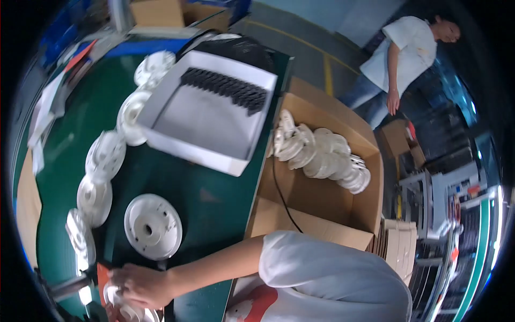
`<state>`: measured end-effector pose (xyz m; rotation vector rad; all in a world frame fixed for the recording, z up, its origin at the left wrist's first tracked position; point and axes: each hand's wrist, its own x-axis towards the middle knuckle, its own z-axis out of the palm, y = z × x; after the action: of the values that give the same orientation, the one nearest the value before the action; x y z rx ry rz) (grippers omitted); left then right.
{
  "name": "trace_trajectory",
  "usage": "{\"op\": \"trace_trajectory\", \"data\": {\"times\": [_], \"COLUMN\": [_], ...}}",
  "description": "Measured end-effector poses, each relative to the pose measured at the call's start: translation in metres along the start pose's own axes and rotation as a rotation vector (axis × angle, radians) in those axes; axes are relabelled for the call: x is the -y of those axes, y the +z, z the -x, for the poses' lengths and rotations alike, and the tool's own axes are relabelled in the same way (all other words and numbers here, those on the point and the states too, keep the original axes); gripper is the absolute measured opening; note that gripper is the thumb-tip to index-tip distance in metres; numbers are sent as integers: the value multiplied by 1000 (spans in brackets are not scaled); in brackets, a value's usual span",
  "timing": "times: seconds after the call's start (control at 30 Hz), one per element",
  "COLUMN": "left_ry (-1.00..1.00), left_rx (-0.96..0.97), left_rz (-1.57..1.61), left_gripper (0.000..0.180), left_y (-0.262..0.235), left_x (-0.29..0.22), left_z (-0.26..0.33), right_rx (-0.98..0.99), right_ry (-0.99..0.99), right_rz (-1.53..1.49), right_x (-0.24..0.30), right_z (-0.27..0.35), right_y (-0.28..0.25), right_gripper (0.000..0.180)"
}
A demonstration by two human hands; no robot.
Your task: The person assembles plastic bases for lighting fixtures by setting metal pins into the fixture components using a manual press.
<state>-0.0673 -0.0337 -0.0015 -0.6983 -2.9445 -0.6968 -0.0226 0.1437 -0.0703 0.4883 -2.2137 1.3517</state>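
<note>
Best to keep the disc [119,305] pressed flat and square at the near left edge of the table [214,201], with steady, even pressure, and to steer clear of the grey metal bar [68,288] just to its left and of the larger round part [153,226] lying close above. Right hand [140,286] reached across from the right, fingers curled down over the disc and closed on its rim, the grip looking firm though partly blurred. Left hand nowhere in view.
</note>
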Motion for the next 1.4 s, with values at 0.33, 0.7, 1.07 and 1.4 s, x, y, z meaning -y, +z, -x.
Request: {"op": "trace_trajectory", "data": {"times": [0.33,0.7,1.07,1.4], "left_ry": [367,401,91,2], "left_rx": [-15,-59,99,-300], "left_rz": [510,322,156,429], "left_gripper": [24,20,20,87], "left_y": [18,15,8,21], "left_x": [84,10,-13,-21], "left_z": [-4,-2,0,41], "right_rx": [-286,-190,-105,-68], "right_ry": [-225,-158,-88,332], "right_rz": [184,190,42,-486], "right_x": [6,8,-3,13], "right_z": [-6,1,9,-116], "right_y": [5,-13,-32,-78], "right_gripper": [24,22,15,63]}}
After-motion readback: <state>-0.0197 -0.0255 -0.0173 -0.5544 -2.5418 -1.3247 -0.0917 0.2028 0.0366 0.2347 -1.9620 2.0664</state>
